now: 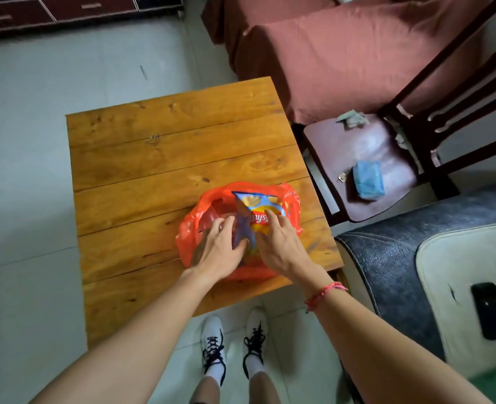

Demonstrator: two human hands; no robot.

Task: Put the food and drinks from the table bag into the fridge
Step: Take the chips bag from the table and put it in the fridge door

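Observation:
An orange plastic bag [192, 228] lies open on the wooden table [168, 147], near its front right corner. A blue and yellow chips packet [259, 204] sticks up out of the bag. My left hand [222, 247] reaches into the bag's left side, fingers spread, its thumb against the packet's lower left edge. My right hand [278, 243] rests on the packet's right side with fingers apart and the index finger across the label. Whatever else the bag holds is hidden. No fridge is in view.
A dark wooden chair [386, 147] with a blue packet [368, 179] on its seat stands right of the table. Behind it is a bed with a red cover [343, 53]. A dark cushioned seat [392, 258] with a black phone [488, 310] is at the right. Grey tiled floor lies to the left.

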